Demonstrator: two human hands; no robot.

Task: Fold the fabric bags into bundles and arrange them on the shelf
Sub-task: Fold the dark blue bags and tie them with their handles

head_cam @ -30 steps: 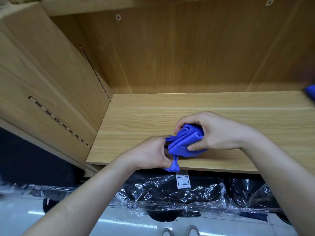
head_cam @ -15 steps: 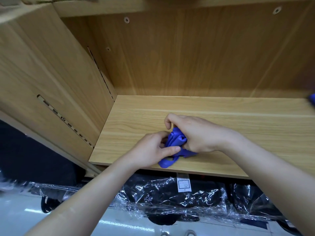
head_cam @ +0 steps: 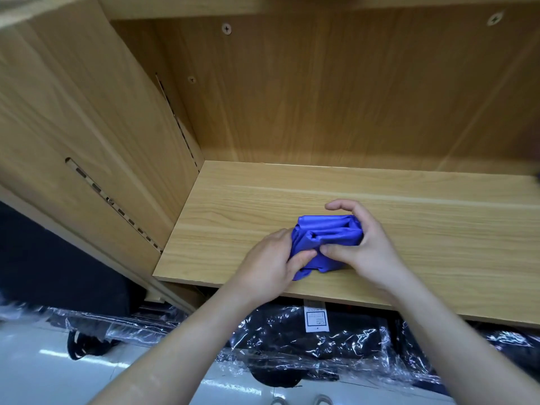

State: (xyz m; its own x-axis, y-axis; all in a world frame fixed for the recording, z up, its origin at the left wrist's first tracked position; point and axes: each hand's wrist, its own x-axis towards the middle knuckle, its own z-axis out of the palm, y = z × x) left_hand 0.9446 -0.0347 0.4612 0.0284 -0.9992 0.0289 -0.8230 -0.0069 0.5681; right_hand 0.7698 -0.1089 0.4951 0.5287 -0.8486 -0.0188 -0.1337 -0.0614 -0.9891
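Observation:
A blue fabric bag (head_cam: 324,238), folded into a small bundle, sits on the wooden shelf board (head_cam: 438,229) near its front edge. My left hand (head_cam: 268,264) grips the bundle's left end, with the thumb pressed on the lower front fold. My right hand (head_cam: 365,244) holds the right side, thumb pinching the front and fingers arched over the top. The bundle's underside and part of its right end are hidden by my hands.
The shelf's left side panel (head_cam: 102,147) and back panel (head_cam: 336,97) wall in the board. Under the shelf lie black items in clear plastic wrap (head_cam: 292,340) with a white label (head_cam: 317,318). The floor below is pale and glossy.
The bundle has gone from the front edge a little deeper onto the board and now looks tighter and squarer. The dangling loop below my left hand has been tucked in.

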